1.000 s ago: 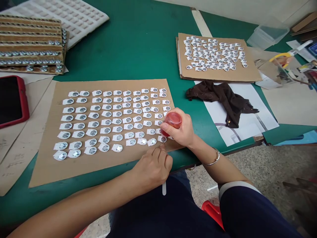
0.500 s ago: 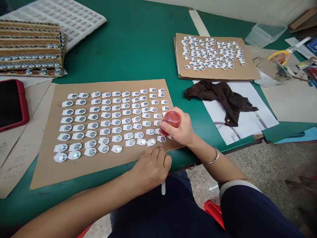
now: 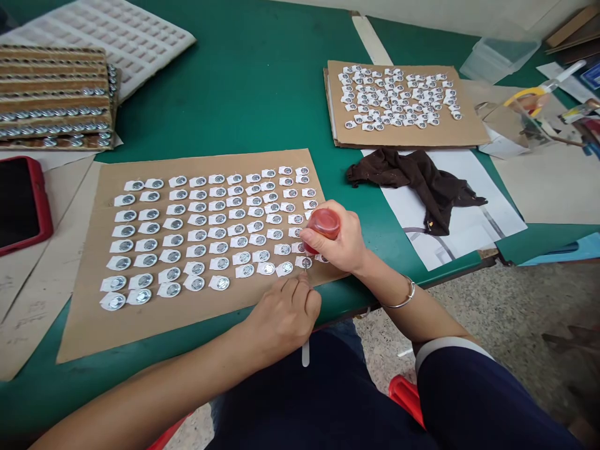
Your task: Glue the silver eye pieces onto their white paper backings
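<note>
My right hand point(image 3: 345, 242) is wrapped around a red squeeze bottle point(image 3: 325, 224), held over the right end of a cardboard sheet point(image 3: 187, 322). Its lower tip is hard to make out. My left hand point(image 3: 284, 312) is closed on a thin white stick point(image 3: 305, 355), whose flat end sticks out below the fist. The fingertips are at the sheet's front edge, beside a round silver piece on a white paper tab point(image 3: 305, 262). Rows of similar silver pieces on white tabs point(image 3: 219, 282) cover the sheet.
Behind on the right, stacked cardboard point(image 3: 469, 131) bears many small tabbed pieces. A dark brown cloth point(image 3: 422, 184) lies on white paper. At left are a red-cased phone point(image 3: 21, 206), slotted cardboard strips point(image 3: 51, 94) and a white tray point(image 3: 135, 37). Yellow-handled scissors point(image 3: 529, 97) stand far right.
The view has shifted slightly. Both hands keep almost the same place, the left still on the stick and the right still on the red squeeze bottle.
</note>
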`<state>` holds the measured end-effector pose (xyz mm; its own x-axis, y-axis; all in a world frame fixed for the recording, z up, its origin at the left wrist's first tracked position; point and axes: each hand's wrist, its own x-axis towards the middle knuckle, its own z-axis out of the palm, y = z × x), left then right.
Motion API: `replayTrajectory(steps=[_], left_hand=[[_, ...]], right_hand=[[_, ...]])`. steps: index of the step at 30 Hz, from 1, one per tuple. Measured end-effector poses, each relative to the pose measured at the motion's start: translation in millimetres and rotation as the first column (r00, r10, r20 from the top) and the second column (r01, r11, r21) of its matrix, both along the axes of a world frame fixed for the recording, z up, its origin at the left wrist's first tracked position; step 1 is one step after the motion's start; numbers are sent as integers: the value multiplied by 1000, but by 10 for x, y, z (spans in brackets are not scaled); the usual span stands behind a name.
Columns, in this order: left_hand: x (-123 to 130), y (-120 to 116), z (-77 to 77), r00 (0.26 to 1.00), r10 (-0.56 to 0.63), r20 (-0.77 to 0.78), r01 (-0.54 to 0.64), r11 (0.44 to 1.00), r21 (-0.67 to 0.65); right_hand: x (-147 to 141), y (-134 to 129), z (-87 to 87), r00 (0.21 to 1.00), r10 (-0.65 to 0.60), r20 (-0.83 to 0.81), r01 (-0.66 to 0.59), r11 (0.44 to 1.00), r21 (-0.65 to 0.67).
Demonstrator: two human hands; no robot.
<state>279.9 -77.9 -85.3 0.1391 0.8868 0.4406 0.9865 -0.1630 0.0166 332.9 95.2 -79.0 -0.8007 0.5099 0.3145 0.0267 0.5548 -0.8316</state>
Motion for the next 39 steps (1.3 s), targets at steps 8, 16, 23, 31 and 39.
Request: replayTrajectory(steps=[8, 16, 23, 31, 39], left_hand=[[-22, 9, 19, 999, -14, 30, 14, 1000, -13], [-26, 14, 17, 998, -23, 56, 25, 999, -31], [-191, 27, 157, 956, -11, 294, 85, 967, -241], [-638, 313, 305, 651, 329, 683, 188, 803, -566], [-743, 384, 250, 471, 420, 776, 221, 796, -564]], right_hand=[[11, 5, 11, 1000, -7, 5, 6, 999, 33], [32, 22, 17, 1000, 8, 9, -8, 998, 58], [21, -6, 37, 999, 30, 14, -32, 996, 83], [376, -63, 337, 974, -107, -200, 91, 992, -88], [561, -341, -187, 898, -166, -406, 151, 986, -69]])
